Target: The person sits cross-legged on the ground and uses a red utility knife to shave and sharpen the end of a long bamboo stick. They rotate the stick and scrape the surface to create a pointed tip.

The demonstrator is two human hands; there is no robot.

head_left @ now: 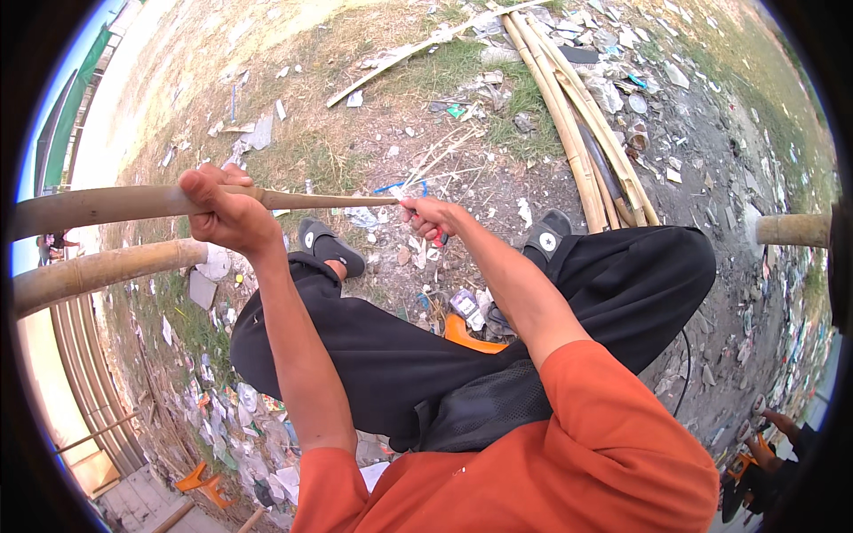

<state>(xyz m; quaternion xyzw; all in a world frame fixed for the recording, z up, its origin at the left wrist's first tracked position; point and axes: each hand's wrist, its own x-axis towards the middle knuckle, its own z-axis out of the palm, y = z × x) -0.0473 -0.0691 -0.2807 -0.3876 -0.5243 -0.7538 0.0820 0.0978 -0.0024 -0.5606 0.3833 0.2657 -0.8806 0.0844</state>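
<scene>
A long split bamboo strip (324, 201) runs across in front of me, wide at the far left and narrow toward the middle. My left hand (229, 211) is closed around its wider part, thumb on top. At the narrow end, my right hand (430, 218) is closed on a small tool with a red handle (440, 238); its working end is mostly hidden, so I cannot tell its exact kind. The strip's tip meets the fingers of this hand. Thin pale bamboo slivers (440, 160) lie on the ground just beyond.
Long bamboo pieces (555, 98) lie at the upper right, near a thin strip (418, 55). A thick bamboo pole (107, 274) juts in from the left, and another pole (793, 231) from the right. Orange plastic (469, 336) shows between my legs. Litter covers the ground. Another person (771, 457) is at lower right.
</scene>
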